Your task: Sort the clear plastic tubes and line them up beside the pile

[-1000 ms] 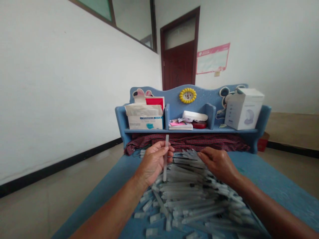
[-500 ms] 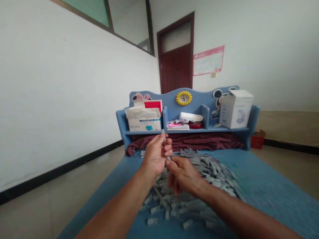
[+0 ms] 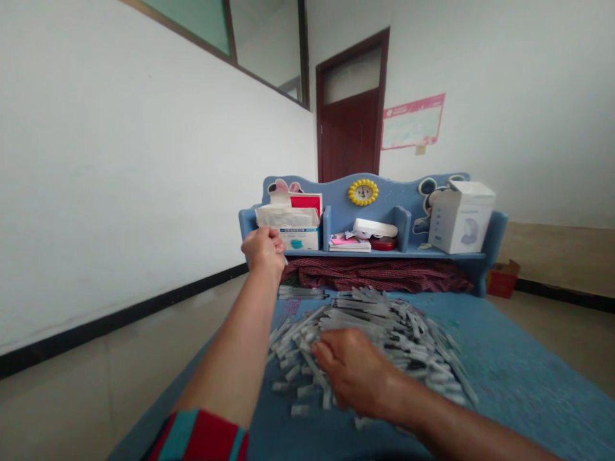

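My left hand [image 3: 263, 250] is raised at the left end of the shelf, in front of a mask box. Its fingers are closed, and the pale end of a pen [image 3: 286, 260] pokes out below them. Over the near part of a heap of translucent pens and caps [image 3: 369, 314] hangs my right hand [image 3: 355, 368], its fingers curled in. What those fingers hold, if anything, is hidden. Several pens [image 3: 302, 292] lie side by side in a row behind the heap. Loose caps [image 3: 300, 410] are scattered at the heap's near edge.
The blue table [image 3: 519, 378] has a raised shelf [image 3: 375, 254] at its far end. On it stand the mask box [image 3: 300, 239], papers [image 3: 350, 245], a red round tin [image 3: 383, 244] and a white carton [image 3: 462, 218]. Checked cloth [image 3: 375, 274] is bunched underneath.
My hands have come apart. The left moved left and up toward the shelf's end with the pen; the right came down over the heap. The view has shifted slightly.
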The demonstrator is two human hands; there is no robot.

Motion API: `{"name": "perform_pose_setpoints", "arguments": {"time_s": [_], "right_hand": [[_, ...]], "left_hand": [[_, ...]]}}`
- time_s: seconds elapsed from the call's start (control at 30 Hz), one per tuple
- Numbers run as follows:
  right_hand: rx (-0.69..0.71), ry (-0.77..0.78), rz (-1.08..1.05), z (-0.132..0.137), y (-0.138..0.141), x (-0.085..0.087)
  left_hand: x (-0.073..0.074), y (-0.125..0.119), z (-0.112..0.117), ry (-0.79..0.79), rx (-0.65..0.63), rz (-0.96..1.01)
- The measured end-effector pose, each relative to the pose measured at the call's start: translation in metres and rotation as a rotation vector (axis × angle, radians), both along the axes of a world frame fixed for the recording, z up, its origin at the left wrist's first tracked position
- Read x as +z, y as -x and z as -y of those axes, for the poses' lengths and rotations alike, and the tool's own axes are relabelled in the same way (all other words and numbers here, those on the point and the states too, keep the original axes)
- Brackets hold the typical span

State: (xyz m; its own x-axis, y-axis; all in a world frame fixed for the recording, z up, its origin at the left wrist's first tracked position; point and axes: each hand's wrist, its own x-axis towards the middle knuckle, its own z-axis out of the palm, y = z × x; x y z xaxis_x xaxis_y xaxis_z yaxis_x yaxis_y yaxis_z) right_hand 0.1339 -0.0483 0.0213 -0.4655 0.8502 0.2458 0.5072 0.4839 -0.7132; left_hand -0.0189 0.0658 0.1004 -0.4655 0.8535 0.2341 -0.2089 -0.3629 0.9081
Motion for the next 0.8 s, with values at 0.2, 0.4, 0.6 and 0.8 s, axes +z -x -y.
{"name": "perform_pose_setpoints", "arguments": {"time_s": [0.2, 0.4, 0.6, 0.8], "right_hand": [[-0.363, -0.274, 0.363, -0.036, -0.044, 0.001], [-0.433, -0.271, 0.672, -0.064, -0.042, 0.003], [-0.41, -0.254, 0.703, -0.072, -0.04, -0.008], [-0.391, -0.268, 0.724, -0.074, -0.039, -0.013]], "left_hand": [[-0.058, 0.006, 0.012, 0.173, -0.215, -0.511], [-0.101, 0.007, 0.005, 0.432, -0.3, -0.959], [-0.108, 0.026, -0.007, 0.482, -0.219, -1.337], [-0.115, 0.034, -0.008, 0.513, -0.185, -1.606]]}}
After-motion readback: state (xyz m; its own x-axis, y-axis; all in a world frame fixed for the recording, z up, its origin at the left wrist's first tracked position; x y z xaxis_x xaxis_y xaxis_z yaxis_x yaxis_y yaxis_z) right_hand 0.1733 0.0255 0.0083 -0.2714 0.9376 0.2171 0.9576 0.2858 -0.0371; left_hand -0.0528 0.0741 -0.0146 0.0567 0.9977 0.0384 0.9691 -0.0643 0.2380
